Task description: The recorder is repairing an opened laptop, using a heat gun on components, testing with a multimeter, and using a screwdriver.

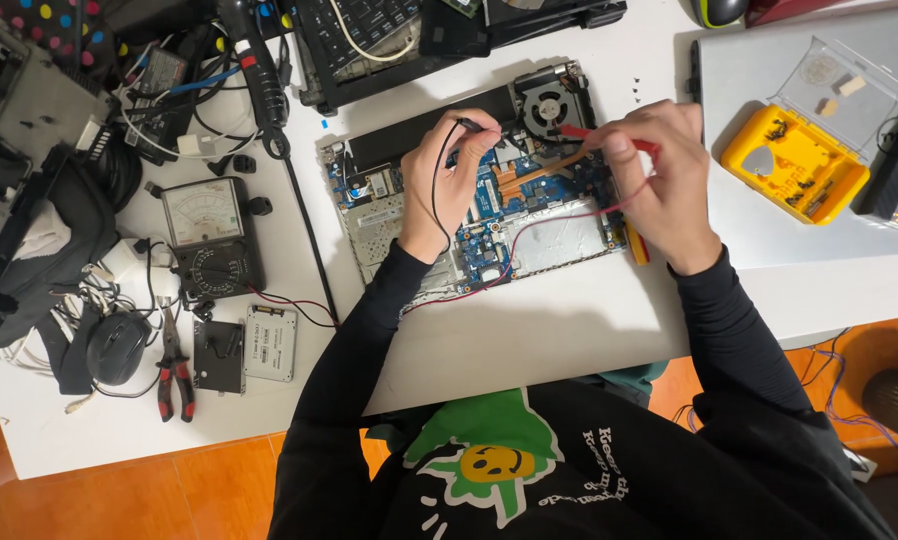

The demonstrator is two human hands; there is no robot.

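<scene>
Probing opened laptop board (489, 215): left hand (449, 175) pinches black probe (471, 125), right hand (664, 180) grips red probe (581, 132); multimeter (209, 240) on desk (569, 320).

A yellow screwdriver-bit case (795, 162) lies open (clear lid up) far right on the white worktop (529, 340); pliers (174, 375), a black mouse (117, 347) and a drive (271, 343) sit left

A blue circuit board (489, 215) sat crossed by red and black wires, a yellow bit case (794, 165) lay on the white table (529, 340), the pliers (174, 375) had red-and-black handles, and the floor was orange.
</scene>
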